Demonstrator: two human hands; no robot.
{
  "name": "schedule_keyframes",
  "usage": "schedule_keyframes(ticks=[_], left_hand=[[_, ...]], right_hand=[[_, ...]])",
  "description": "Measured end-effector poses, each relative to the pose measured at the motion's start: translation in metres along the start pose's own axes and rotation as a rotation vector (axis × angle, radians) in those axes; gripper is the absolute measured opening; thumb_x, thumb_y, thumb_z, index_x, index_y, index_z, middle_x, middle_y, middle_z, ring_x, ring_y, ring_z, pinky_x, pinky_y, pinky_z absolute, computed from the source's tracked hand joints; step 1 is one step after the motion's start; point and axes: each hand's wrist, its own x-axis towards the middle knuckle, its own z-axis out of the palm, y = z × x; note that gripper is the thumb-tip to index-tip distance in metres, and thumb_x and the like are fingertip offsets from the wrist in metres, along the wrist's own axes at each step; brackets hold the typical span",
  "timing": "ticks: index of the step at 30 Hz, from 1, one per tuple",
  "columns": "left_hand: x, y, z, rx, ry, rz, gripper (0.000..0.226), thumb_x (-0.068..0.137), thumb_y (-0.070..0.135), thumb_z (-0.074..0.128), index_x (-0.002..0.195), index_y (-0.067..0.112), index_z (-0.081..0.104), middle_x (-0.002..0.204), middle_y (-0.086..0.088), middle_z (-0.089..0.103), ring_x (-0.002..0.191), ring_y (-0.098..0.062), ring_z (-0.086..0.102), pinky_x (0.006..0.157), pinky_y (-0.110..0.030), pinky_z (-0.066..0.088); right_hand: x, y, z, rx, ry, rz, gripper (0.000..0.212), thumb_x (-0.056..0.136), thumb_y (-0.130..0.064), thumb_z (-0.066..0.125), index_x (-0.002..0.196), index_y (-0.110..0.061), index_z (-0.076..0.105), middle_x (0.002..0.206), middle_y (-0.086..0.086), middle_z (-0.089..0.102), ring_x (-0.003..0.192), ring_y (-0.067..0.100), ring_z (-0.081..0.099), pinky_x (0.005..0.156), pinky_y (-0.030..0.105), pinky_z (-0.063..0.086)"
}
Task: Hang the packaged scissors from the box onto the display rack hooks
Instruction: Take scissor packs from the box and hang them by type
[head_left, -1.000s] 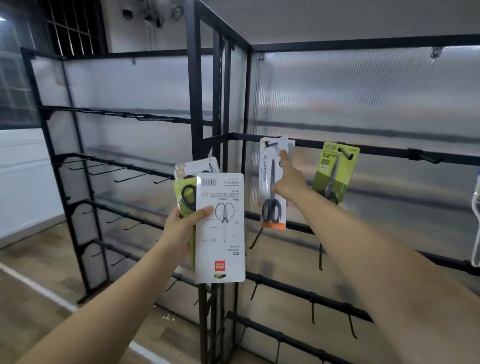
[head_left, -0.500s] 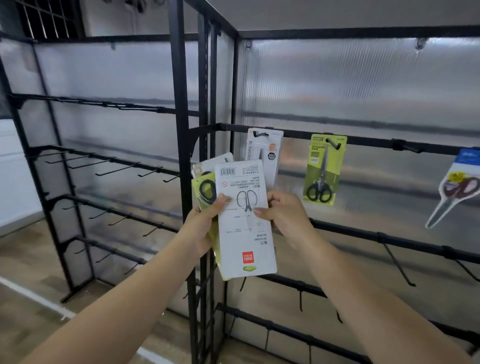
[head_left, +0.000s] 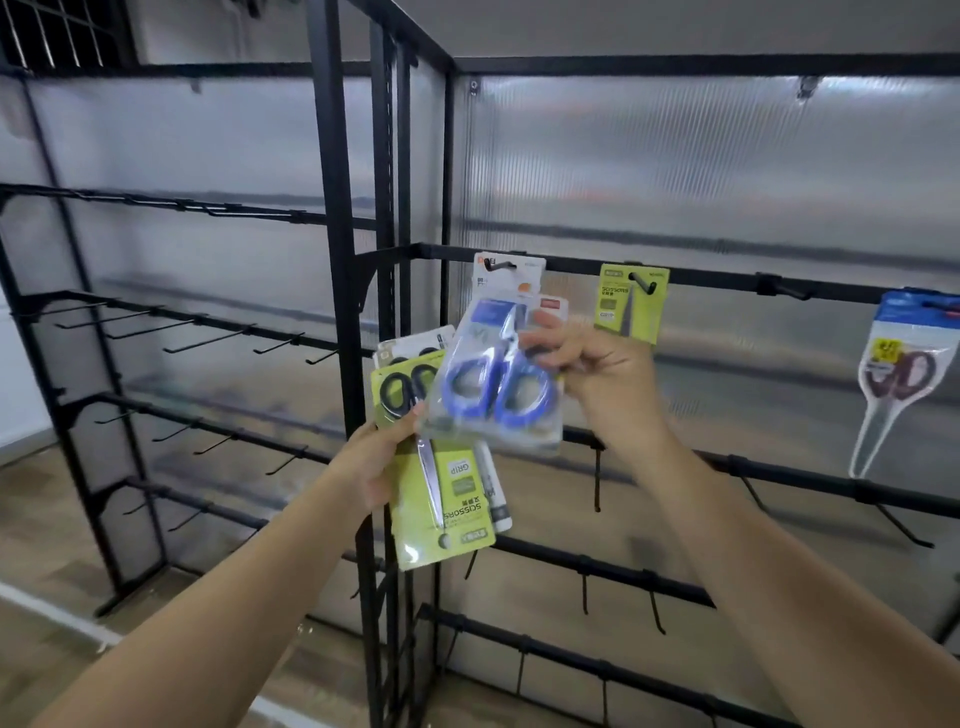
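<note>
My left hand (head_left: 376, 460) grips a stack of packaged scissors, with a green pack (head_left: 441, 499) in front, held upside down. My right hand (head_left: 597, 374) holds a pack of blue-handled scissors (head_left: 493, 384) just above and in front of that stack. On the black rack's upper bar (head_left: 727, 278) hang a white pack (head_left: 506, 270), a green pack (head_left: 628, 304) and, at the far right, a clear pack with dark red scissors (head_left: 898, 374). An empty hook (head_left: 784, 288) sticks out between the green and the red pack.
A black upright post (head_left: 337, 260) stands just behind the left hand's stack. The left rack section (head_left: 208, 332) carries rows of empty hooks. Lower bars (head_left: 597, 566) on the right hold more empty hooks. Wooden floor (head_left: 31, 545) lies at the lower left.
My right hand came back from the hung white pack to the stack and has lifted the front pack off, turned so its blue scissors show. The view has shifted slightly left.
</note>
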Motion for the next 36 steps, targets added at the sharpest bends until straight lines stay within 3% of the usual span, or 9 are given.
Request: schedule_keyframes(ticks=[3,6,9,12,15,17,22,31,36], left_hand=[[-0.001,0.000,0.001,-0.028,-0.086,-0.059,0.022,0.082,0.029,0.059,0.091,0.009,0.061,0.076,-0.007,0.073,0.066,-0.021,0.071,0.051,-0.031,0.056],[-0.003,-0.001,0.001,-0.028,-0.102,-0.067,0.035,0.069,0.034,0.066,0.096,0.013,0.063,0.087,-0.009,0.074,0.074,-0.025,0.072,0.054,-0.037,0.057],[-0.005,-0.004,0.004,-0.035,-0.065,-0.023,0.040,0.066,0.020,0.072,0.103,0.011,0.062,0.091,-0.009,0.074,0.076,-0.025,0.072,0.055,-0.037,0.057],[-0.006,-0.005,0.007,-0.033,-0.014,0.024,0.042,0.063,0.014,0.074,0.103,0.010,0.064,0.091,-0.010,0.074,0.074,-0.025,0.072,0.055,-0.036,0.057],[-0.007,-0.007,0.010,-0.060,0.017,0.079,0.049,0.061,0.010,0.075,0.108,0.010,0.063,0.094,-0.010,0.074,0.078,-0.026,0.072,0.056,-0.036,0.057],[-0.006,-0.011,0.013,-0.082,0.030,0.104,0.050,0.059,0.009,0.075,0.108,0.012,0.063,0.094,-0.008,0.074,0.079,-0.025,0.072,0.057,-0.036,0.057],[-0.003,-0.023,0.031,-0.112,-0.020,0.117,0.040,0.065,0.008,0.073,0.103,0.014,0.064,0.088,-0.007,0.075,0.074,-0.022,0.072,0.053,-0.033,0.056],[0.017,-0.059,0.103,-0.088,-0.128,0.056,0.024,0.078,-0.001,0.067,0.099,0.012,0.065,0.078,-0.004,0.075,0.067,-0.019,0.072,0.050,-0.032,0.055],[0.017,-0.084,0.155,-0.065,-0.199,0.001,0.036,0.074,0.002,0.072,0.108,0.010,0.064,0.094,-0.009,0.073,0.084,-0.027,0.070,0.069,-0.045,0.057]], right_hand=[[-0.017,0.021,0.007,-0.416,-0.147,-0.122,0.028,0.071,0.024,0.057,0.073,-0.001,0.071,0.123,-0.006,0.053,0.127,0.016,0.042,0.110,0.026,0.030],[-0.030,0.043,0.008,-0.572,-0.121,-0.112,0.024,0.075,0.020,0.058,0.074,0.001,0.073,0.141,-0.001,0.030,0.137,0.018,0.025,0.116,0.044,0.023],[-0.033,0.048,0.011,-0.510,-0.044,-0.037,0.023,0.079,0.019,0.057,0.081,0.002,0.073,0.151,0.004,0.022,0.139,0.011,0.023,0.111,0.033,0.033],[-0.034,0.040,0.015,-0.392,-0.102,0.125,0.041,0.084,0.020,0.047,0.109,-0.005,0.068,0.152,-0.003,0.018,0.133,-0.001,0.024,0.102,0.010,0.035],[-0.029,0.033,0.017,-0.011,-0.040,0.405,0.061,0.084,0.018,0.046,0.137,-0.011,0.044,0.156,-0.004,0.014,0.131,0.011,0.039,0.079,0.012,0.051],[-0.028,0.032,0.014,0.078,0.004,0.478,0.071,0.082,0.014,0.056,0.143,-0.015,0.036,0.153,0.002,0.027,0.110,0.006,0.053,0.065,0.010,0.051],[-0.036,0.029,-0.003,-0.061,0.068,0.569,0.082,0.073,0.024,0.059,0.138,-0.024,0.044,0.125,0.004,0.056,0.090,0.008,0.059,0.064,0.023,0.055],[-0.068,0.001,-0.100,-0.111,0.379,0.554,0.066,0.084,0.016,0.053,0.112,-0.043,0.051,0.091,-0.008,0.064,0.063,0.005,0.067,0.049,0.018,0.052],[-0.086,-0.016,-0.164,-0.177,0.460,0.513,0.043,0.095,0.001,0.045,0.096,-0.040,0.058,0.071,-0.016,0.071,0.068,0.007,0.069,0.058,0.029,0.059]])
